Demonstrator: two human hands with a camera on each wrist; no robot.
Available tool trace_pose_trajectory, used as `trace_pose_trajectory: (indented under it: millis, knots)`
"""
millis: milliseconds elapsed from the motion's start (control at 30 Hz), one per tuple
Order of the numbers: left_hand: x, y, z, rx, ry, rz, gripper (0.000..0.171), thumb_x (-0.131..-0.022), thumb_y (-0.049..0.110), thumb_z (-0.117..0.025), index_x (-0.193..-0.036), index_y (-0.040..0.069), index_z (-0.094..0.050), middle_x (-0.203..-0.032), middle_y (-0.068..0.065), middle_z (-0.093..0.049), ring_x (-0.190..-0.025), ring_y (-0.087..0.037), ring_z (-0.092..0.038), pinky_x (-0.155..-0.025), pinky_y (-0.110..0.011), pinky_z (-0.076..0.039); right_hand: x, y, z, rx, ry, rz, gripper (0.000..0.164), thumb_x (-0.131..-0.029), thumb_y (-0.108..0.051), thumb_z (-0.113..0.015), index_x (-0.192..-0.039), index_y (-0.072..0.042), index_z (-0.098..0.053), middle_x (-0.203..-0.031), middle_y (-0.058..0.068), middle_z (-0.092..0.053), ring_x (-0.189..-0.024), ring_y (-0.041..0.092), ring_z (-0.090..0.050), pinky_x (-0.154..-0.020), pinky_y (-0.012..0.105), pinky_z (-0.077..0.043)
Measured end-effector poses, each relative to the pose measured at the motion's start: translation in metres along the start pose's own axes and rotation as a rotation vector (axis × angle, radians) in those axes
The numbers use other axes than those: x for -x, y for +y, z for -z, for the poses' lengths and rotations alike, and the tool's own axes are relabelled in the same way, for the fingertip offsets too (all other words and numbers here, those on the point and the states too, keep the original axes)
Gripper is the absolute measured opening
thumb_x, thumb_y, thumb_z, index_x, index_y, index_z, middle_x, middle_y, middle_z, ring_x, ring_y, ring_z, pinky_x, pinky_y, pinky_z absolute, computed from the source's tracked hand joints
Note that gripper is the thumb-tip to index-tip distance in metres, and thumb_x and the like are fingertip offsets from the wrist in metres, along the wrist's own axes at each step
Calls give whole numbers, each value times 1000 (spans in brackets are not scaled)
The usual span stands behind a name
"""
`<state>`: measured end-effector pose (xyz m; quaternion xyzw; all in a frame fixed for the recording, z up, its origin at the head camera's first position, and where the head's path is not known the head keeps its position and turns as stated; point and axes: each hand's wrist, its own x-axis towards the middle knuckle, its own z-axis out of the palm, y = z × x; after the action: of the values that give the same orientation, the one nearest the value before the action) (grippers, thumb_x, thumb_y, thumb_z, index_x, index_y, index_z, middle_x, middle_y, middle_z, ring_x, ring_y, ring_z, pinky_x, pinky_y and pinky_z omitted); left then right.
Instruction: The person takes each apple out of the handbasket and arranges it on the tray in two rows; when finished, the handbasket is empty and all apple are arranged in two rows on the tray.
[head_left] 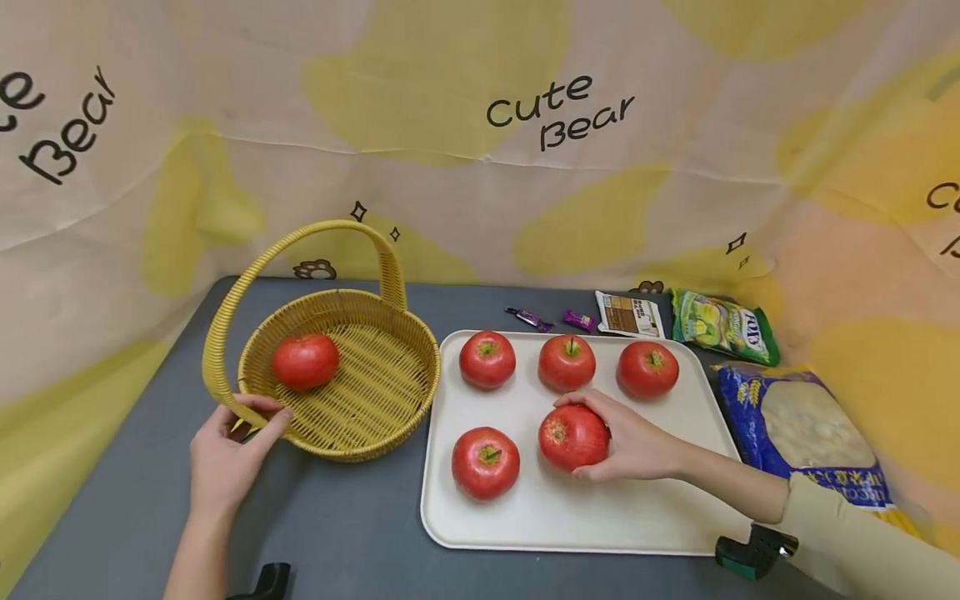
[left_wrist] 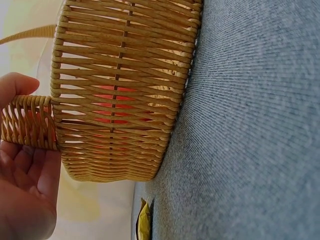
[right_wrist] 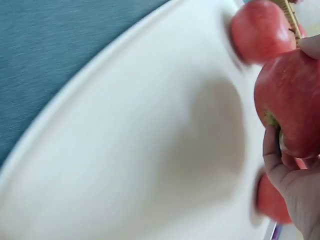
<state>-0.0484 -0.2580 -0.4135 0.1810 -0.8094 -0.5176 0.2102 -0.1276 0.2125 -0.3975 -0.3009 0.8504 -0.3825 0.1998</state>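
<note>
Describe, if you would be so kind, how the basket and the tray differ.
The basket is yellow, woven and round, while the tray is white, smooth and rectangular. The basket has an arched handle, held by the left hand; the tray shows no handle. The basket holds one apple, whereas four apples rest on the tray. Both stand on the grey table.

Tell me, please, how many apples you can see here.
6: one apple in the basket, one in the right hand over the tray, three along the tray's far side, and one on the tray, left of the held one.
</note>
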Motion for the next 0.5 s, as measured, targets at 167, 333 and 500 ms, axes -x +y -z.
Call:
trace_pose_trajectory:
  millis: [167, 333, 500]
  knots:
    - [0, 0, 1, -3, 9, -1, 21, -80, 9, -79, -97, 3, -67, -87, 9, -63, -88, -4, -57, -77, -9, -42, 18, 9, 2, 88, 4, -4, 73, -70, -40, -85, -130, -21, -48, -121, -11, -53, -112, 14, -52, -82, 30, -53]
    - [0, 1, 1, -5, 5, 3, 21, -81, 9, -79, -97, 3, -67, -87, 8, -63, -88, -4, -57, -77, -9, -42, 30, 14, 5, 186, 8, -6, 76, -70, -45, -84, -131, -16, -50, -121, -11, -55, -109, 14, -55, -81, 30, -53]
    - [-1, 1, 0, -8, 6, 7, 21, -80, 10, -79, -96, 4, -67, -87, 9, -63, -87, -4, -57, -77, -9, -42, 34, 15, 7, 248, 34, -32, 79, -68, -50, -85, -128, -14, -48, -118, -11, -55, -104, 12, -57, -79, 29, -53]
